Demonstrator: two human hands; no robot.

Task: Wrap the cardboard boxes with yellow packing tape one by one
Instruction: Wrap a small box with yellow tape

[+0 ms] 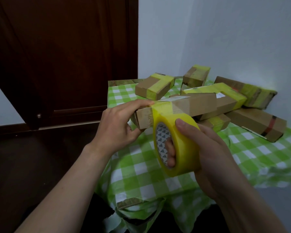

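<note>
A long cardboard box is held above the table by my left hand, which grips its near end with fingers over the top and thumb beneath. A strip of yellow tape runs across that end down to the yellow tape roll. My right hand holds the roll just below the box, thumb on the outer face and fingers through the core. Behind lie several cardboard boxes wrapped in yellow tape.
The table wears a green-and-white checked cloth and stands in a corner against white walls. A brown box with a red-black band lies at the right. A dark wooden door and dark floor are on the left.
</note>
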